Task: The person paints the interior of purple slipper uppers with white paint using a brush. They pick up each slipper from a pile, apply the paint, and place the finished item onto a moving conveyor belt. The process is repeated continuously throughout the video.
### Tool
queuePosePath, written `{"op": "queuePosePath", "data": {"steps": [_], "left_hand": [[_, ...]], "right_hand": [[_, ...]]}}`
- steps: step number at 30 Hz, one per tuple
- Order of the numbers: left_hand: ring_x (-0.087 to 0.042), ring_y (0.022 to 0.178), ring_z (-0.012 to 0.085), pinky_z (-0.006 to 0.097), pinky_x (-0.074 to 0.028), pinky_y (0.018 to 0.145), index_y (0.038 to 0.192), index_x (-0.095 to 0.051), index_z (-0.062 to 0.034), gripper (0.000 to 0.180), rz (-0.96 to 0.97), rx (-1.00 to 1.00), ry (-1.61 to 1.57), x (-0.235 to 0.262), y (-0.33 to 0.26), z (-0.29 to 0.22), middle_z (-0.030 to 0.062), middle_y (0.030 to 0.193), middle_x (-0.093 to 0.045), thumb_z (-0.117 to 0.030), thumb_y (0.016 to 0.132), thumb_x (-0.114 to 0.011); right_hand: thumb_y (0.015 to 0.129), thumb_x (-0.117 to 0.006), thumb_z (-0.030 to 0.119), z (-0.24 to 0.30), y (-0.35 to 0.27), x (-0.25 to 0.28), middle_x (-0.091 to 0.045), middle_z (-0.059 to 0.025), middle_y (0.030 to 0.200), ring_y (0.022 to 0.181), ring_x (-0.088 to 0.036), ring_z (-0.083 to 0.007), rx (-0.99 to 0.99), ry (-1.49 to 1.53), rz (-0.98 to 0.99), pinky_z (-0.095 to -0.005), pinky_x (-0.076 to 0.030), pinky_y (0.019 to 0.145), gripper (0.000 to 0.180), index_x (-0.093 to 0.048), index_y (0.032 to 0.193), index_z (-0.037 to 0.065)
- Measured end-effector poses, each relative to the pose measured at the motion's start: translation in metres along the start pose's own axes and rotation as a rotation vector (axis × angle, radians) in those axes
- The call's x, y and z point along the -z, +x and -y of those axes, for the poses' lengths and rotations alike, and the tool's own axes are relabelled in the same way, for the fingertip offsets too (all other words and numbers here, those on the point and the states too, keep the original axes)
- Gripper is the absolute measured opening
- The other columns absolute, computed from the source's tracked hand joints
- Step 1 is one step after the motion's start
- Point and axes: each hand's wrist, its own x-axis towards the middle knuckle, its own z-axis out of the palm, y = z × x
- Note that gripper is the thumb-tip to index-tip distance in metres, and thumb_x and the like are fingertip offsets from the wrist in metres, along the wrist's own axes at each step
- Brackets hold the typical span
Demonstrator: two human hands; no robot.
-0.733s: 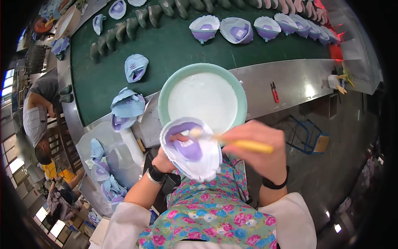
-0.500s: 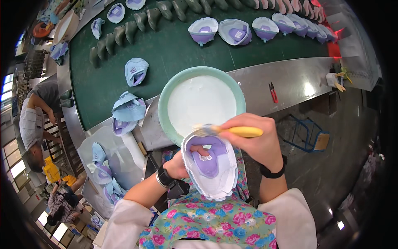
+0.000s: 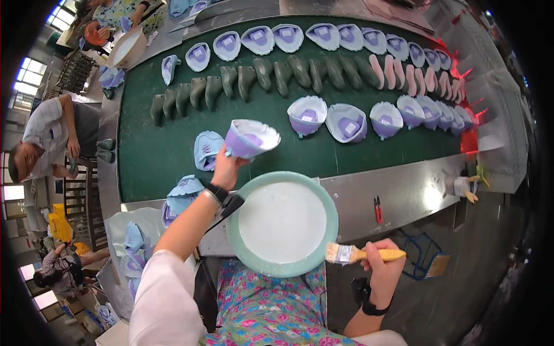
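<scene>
My left hand [image 3: 227,167] reaches over the green belt and grips a lilac and pale-blue shoe upper [image 3: 249,140], its white-coated inner side facing up. In my right hand [image 3: 383,262] is a flat paintbrush [image 3: 344,254] with a yellow handle, its pale bristles pointing left beside the basin. The light-green basin [image 3: 233,236] of white liquid stands between my hands. A blue shoe upper [image 3: 208,150] lies on the belt just left of the held one. Several coated uppers [image 3: 306,117] sit on the belt to the right of it.
Rows of dark shoe lasts [image 3: 245,81], pink insoles [image 3: 395,66] and more uppers [image 3: 257,41] run along the green belt [image 3: 156,155]. Red-handled snips [image 3: 378,209] lie on the metal ledge [image 3: 404,179]. A blue stool frame [image 3: 424,254] stands at right. At left a person [image 3: 49,130] works beside a rack.
My left hand has carried the shoe upper from in front of my apron out over the belt. The brush has left the upper and moved right and down, beside the basin. My view has shifted forward.
</scene>
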Motion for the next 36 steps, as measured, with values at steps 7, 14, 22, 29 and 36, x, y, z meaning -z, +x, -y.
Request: {"op": "queuePosePath", "data": {"steps": [7,14,22,29,36], "left_hand": [[-0.065,0.106,0.0316,0.043,-0.053,0.093,0.144,-0.041,-0.0057,0.051,0.178,0.376,0.404,0.006,0.076,0.029,0.0150,0.117,-0.064,-0.008,0.095,-0.055],[-0.044,0.127,0.0463,0.056,-0.050,0.090,0.148,-0.039,-0.0184,0.084,0.079,-0.268,1.771,0.102,0.032,-0.008,0.0263,0.149,-0.036,-0.022,0.073,-0.078],[-0.053,0.125,0.0307,0.036,-0.048,0.100,0.147,-0.041,-0.0111,0.078,-0.211,-0.118,0.936,0.088,0.001,-0.049,0.0227,0.143,-0.046,-0.016,0.075,-0.071],[-0.035,0.141,0.0244,0.038,-0.027,0.116,0.153,-0.025,0.0015,0.084,0.204,-0.211,0.087,-0.012,-0.192,-0.128,0.0160,0.155,-0.032,-0.012,0.082,-0.069],[-0.020,0.150,0.0282,0.040,-0.017,0.119,0.155,-0.021,-0.0011,0.076,0.494,-0.133,-0.096,0.032,-0.232,-0.122,0.0195,0.162,-0.018,-0.001,0.086,-0.054]], "right_hand": [[0.088,-0.069,0.009,-0.012,0.016,-0.013,-0.066,-0.0076,0.071,0.053,-0.056,-0.0091,-0.081,-0.063,0.011,-0.0215,-0.043,0.048,0.015,-0.060,0.080,0.000],[0.094,-0.060,0.010,-0.014,0.025,-0.037,-0.064,-0.0066,0.081,0.067,-0.058,-0.0097,0.058,-0.078,0.058,-0.0232,-0.045,0.062,0.021,-0.059,0.076,-0.001],[0.099,-0.047,0.005,0.008,0.012,-0.102,-0.061,-0.0124,0.108,0.080,-0.058,-0.0127,0.157,-0.014,0.187,-0.0284,-0.048,0.072,0.018,-0.064,0.096,-0.003],[0.067,-0.081,0.003,0.062,-0.027,-0.192,-0.064,-0.0116,0.113,0.096,-0.061,-0.0306,0.641,-0.423,0.432,-0.0375,-0.052,0.081,0.039,-0.067,0.104,0.003],[0.063,-0.082,0.000,0.052,-0.060,-0.199,-0.069,-0.0090,0.101,0.092,-0.063,-0.0300,0.654,-0.340,0.674,-0.0382,-0.053,0.080,0.038,-0.067,0.098,0.002]]}}
